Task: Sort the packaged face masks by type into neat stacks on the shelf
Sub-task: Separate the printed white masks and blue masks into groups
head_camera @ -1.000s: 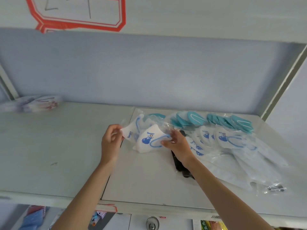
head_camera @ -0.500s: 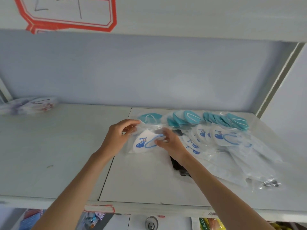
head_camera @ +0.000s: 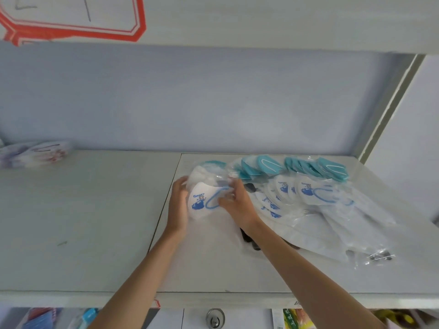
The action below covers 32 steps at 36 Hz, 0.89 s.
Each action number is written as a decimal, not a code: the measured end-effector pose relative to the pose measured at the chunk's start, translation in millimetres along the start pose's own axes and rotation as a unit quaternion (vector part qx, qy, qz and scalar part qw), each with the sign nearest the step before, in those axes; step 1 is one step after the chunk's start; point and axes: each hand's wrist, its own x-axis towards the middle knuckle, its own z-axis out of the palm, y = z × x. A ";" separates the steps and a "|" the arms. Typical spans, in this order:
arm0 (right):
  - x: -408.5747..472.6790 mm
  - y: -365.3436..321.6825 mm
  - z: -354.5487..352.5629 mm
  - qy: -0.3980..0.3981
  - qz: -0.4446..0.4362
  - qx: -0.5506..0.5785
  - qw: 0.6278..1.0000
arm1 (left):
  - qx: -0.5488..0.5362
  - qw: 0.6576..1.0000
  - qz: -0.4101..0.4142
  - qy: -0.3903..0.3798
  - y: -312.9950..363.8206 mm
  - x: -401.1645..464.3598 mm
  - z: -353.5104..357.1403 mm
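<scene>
Pale shelf (head_camera: 95, 222) against a blue wall; both hands have closed in since a second ago, left hand (head_camera: 177, 205) cupping and right hand (head_camera: 234, 203) pinching the white packaged mask (head_camera: 204, 204) near the shelf's middle seam; looks like squaring up a white stack beside the fanned white masks (head_camera: 316, 195) and teal masks (head_camera: 327, 168) at the back right.

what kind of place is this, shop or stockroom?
Likely a shop or stockroom shelf unit, can't tell which. Packaged teal masks and white printed masks lie fanned out on a white shelf, a red-bordered label marks the board above, and more packaged goods sit below.
</scene>
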 end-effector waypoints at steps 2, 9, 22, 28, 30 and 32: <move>-1.3 5.9 -1.4 -0.007 0.007 0.003 1.000 | 0.007 0.999 0.017 0.027 -5.0 -1.7 -2.4; 1.7 -1.2 -2.6 -0.007 -0.015 -0.027 0.999 | 0.020 1.000 0.007 0.013 -4.6 8.3 0.6; 5.1 0.4 -4.4 -0.011 0.001 0.008 1.000 | -0.015 0.999 0.002 -0.030 -0.6 14.7 3.0; 7.1 2.6 -7.7 0.010 0.010 -0.035 0.999 | 0.134 0.984 -0.005 -0.120 -19.8 7.0 -7.4; 7.7 2.8 -7.3 0.018 0.013 -0.044 0.999 | 0.192 0.974 0.028 -0.120 -22.1 5.3 -7.1; 7.1 1.1 -6.5 0.016 0.019 -0.052 0.998 | 0.240 0.963 0.042 -0.119 -23.9 7.4 -7.6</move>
